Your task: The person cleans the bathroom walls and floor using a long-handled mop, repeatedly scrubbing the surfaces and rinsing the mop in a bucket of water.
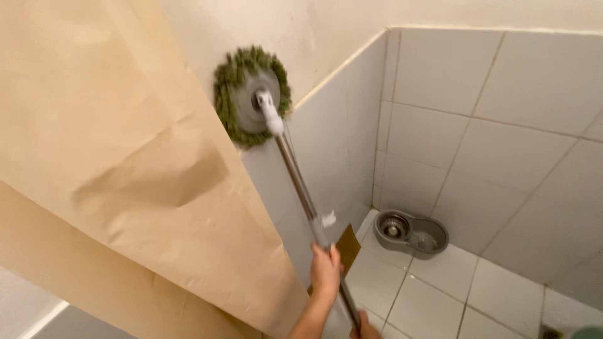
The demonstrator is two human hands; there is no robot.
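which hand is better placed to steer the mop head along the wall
Likely the upper hand, probably the left: it grips the mop pole nearer the green mop head. The other hand sits lower, mostly out of frame.

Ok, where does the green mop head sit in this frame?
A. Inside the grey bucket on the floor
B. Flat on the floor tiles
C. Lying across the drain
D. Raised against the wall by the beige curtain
D: the green mop head is pressed high on the wall beside the beige curtain, far above the grey bucket.
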